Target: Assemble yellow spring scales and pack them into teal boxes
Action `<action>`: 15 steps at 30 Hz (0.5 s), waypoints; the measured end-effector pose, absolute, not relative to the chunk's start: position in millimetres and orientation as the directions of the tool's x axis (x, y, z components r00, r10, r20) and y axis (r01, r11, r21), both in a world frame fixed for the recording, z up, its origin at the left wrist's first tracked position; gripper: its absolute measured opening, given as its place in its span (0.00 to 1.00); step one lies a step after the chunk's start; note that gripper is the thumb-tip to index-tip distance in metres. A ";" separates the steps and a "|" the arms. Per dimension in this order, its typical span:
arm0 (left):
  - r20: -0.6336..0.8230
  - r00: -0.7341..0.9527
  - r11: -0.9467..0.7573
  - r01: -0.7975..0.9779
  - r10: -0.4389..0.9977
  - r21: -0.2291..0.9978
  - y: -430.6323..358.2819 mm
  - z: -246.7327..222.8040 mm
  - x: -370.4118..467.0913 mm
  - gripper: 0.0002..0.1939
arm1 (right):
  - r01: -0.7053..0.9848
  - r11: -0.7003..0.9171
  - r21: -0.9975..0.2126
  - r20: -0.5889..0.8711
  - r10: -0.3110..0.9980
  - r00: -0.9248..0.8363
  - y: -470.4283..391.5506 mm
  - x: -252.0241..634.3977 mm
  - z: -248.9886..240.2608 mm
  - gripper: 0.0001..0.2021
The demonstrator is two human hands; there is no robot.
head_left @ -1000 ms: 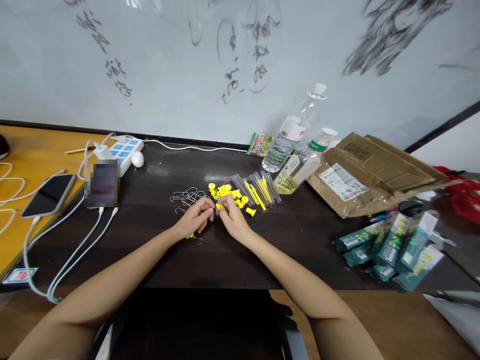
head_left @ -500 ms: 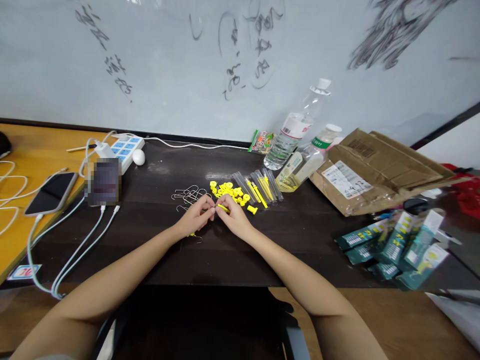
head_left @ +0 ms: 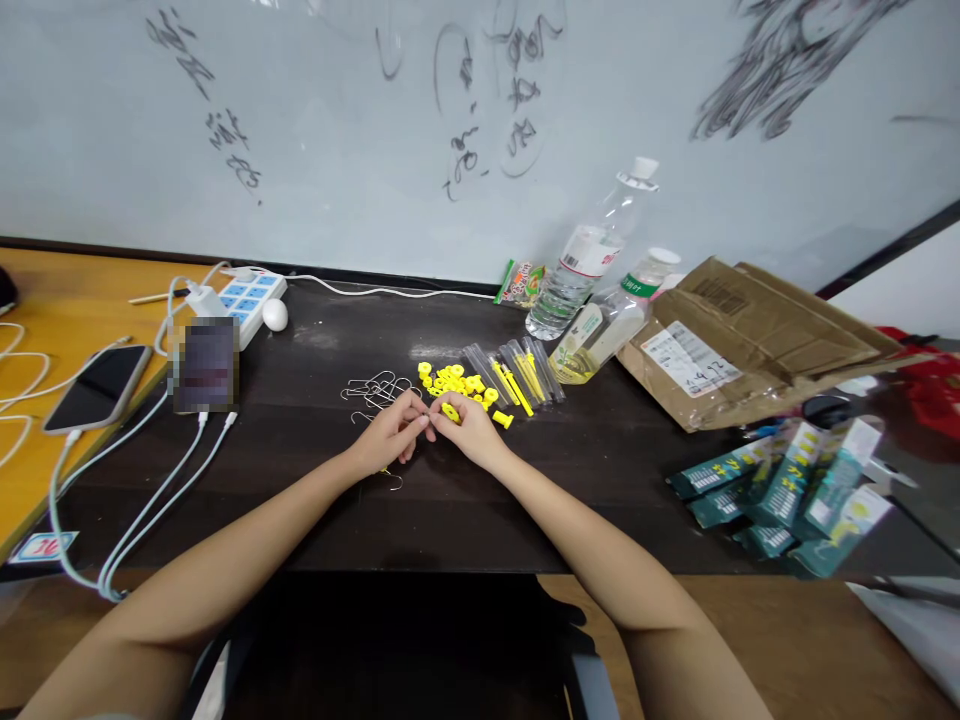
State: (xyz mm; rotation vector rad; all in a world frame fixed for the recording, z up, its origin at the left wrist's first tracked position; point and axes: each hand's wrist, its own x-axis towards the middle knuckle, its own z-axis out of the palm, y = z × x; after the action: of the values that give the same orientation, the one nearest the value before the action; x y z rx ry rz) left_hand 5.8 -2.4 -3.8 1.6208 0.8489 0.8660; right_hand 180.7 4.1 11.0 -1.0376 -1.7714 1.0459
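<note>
My left hand [head_left: 391, 438] and my right hand [head_left: 471, 432] meet fingertip to fingertip just above the dark table. A small yellow plastic piece [head_left: 450, 412] shows in the fingers of my right hand. My left hand is closed in a pinch; what it holds is too small to make out. Bent metal wire hooks [head_left: 379, 388] lie in a tangle behind my left hand. Loose yellow plastic parts [head_left: 456, 378] are heaped behind my right hand, with one yellow spool-shaped part [head_left: 502, 419] beside it. A wire hook with a yellow bit [head_left: 394, 482] lies in front of my left hand.
Clear tubes with yellow sticks [head_left: 529, 368] lie right of the heap. Behind them stand a water bottle [head_left: 576, 270] and a drink bottle [head_left: 611, 325]. A cardboard parcel [head_left: 742, 330] and green packets [head_left: 787, 480] are on the right. A phone [head_left: 97, 388], cables and a power strip [head_left: 251, 300] occupy the left.
The yellow piece in my right hand has turned and now shows a rounder face. Both hands stay nearly in place, fingertips still together.
</note>
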 end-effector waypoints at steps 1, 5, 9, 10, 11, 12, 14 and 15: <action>0.109 0.490 -0.177 0.094 0.865 0.980 -2.4 -3.9 6.0 0.12 | 0.246 0.310 -0.918 0.219 0.916 -0.337 3.6 180.9 12.0 0.04; 0.086 0.501 -0.155 0.099 0.861 0.983 -2.6 -5.2 6.5 0.12 | 0.259 0.290 -0.921 0.193 0.919 -0.345 2.7 180.7 12.4 0.04; 0.090 0.481 -0.190 0.164 0.872 0.968 -3.7 -3.0 5.3 0.10 | 0.277 0.298 -0.913 0.195 0.918 -0.346 1.8 179.4 9.1 0.03; 0.100 0.474 -0.218 0.202 0.875 0.955 -4.2 -1.7 4.9 0.09 | 0.294 0.305 -0.906 0.197 0.918 -0.345 1.7 179.3 8.4 0.03; 0.110 0.469 -0.249 0.246 0.876 0.937 -4.8 -0.3 4.6 0.08 | 0.314 0.314 -0.896 0.201 0.918 -0.342 1.6 179.5 7.9 0.03; 0.119 0.463 -0.279 0.293 0.878 0.915 -5.3 1.2 4.4 0.07 | 0.333 0.325 -0.885 0.208 0.916 -0.342 1.5 179.8 7.6 0.03; 0.129 0.452 -0.317 0.371 0.883 0.872 -6.4 3.6 4.5 0.06 | 0.357 0.352 -0.865 0.228 0.911 -0.345 1.7 180.7 7.6 0.04; 0.131 0.444 -0.326 0.398 0.886 0.857 -6.8 4.4 4.7 0.05 | 0.360 0.365 -0.859 0.238 0.906 -0.350 1.8 181.3 7.9 0.04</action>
State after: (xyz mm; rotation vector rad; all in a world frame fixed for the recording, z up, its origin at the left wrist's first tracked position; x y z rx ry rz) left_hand 4.7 -6.8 4.4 1.9107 1.0822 0.7860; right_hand 181.3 1.8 7.9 -1.1007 -1.8850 0.9333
